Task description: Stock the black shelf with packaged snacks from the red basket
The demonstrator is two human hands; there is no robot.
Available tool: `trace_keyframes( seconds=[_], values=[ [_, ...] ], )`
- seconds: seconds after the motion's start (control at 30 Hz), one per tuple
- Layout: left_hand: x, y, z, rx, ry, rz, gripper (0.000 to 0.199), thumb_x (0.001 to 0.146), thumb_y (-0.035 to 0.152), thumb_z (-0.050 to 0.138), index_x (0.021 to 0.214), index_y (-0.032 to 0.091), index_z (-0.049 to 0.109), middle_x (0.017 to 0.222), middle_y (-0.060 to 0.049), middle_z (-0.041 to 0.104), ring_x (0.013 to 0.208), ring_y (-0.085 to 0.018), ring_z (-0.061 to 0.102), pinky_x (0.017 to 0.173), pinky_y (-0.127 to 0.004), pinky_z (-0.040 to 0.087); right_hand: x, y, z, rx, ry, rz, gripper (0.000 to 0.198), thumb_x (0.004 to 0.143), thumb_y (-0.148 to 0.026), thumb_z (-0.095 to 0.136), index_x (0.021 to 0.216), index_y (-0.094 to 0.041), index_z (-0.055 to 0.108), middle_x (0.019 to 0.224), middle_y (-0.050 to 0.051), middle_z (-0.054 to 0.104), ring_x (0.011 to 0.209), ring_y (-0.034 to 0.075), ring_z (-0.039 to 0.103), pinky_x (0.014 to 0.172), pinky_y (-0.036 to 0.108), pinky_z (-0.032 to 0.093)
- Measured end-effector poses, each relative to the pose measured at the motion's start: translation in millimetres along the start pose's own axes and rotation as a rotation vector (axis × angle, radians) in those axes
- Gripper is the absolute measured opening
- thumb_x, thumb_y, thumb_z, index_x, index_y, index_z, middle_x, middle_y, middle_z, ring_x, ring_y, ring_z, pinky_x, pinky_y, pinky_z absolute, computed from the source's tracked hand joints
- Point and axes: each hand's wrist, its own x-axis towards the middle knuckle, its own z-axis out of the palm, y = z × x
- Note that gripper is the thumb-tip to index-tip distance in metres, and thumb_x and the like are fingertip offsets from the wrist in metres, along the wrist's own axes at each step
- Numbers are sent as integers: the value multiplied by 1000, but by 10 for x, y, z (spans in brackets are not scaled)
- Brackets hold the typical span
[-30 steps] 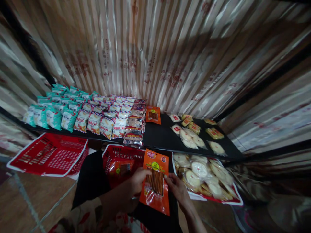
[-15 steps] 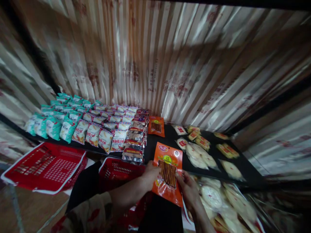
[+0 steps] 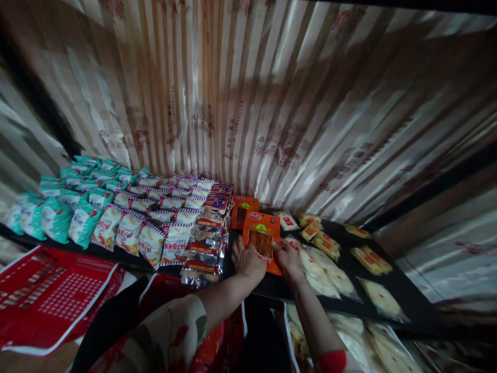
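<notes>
Over the black shelf [image 3: 248, 289], both hands hold an orange snack packet [image 3: 263, 224] with brown strips behind its clear window. My left hand [image 3: 249, 261] grips its lower left edge, thumb on the front. At the lower right edge, my right hand [image 3: 288, 257] pinches it. A second orange packet [image 3: 239, 210] stands behind, partly covered by the held one. Left of my hands runs a row of shiny dark red and silver packets [image 3: 205, 243]. White packs of flat round food [image 3: 324, 269] lie just right of my right hand.
White striped bags [image 3: 151, 243] and teal bags [image 3: 58, 220] fill the shelf's left side. Small yellow packs [image 3: 325, 243] lie on the right. Red baskets, one at the left [image 3: 58, 295], stand below the front edge. A patterned curtain [image 3: 233, 103] hangs behind.
Both hands have carried the orange packet forward, away from me, until it overlaps the one at the back. The view has shifted slightly, and the left basket sits lower in the picture.
</notes>
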Motion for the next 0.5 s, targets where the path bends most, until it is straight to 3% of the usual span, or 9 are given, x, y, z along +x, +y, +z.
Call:
trace_keyframes(
  seconds=[0.17,0.4,0.5],
  values=[
    [285,92,30,63,-44,39,55,81,23,46,135,17,45,154,-5,25,144,-27,9,116,-45,14,490,-6,215,-203,5,0,25,77,-30,51,94,-18,66,79,7,73,72,21,69,62,28,54],
    [689,66,64,151,-20,74,54,78,23,49,132,27,49,148,-2,38,142,-24,18,116,-45,16,933,49,476,-298,-11,11,25,76,-28,55,96,-18,68,79,7,73,74,20,69,62,26,52],
    [811,53,81,170,-18,77,59,78,23,48,136,25,44,147,-4,39,141,-24,23,115,-43,18,1040,54,525,-331,-19,27,26,78,-27,54,98,-16,68,83,8,73,75,19,69,63,25,51]
  ],
)
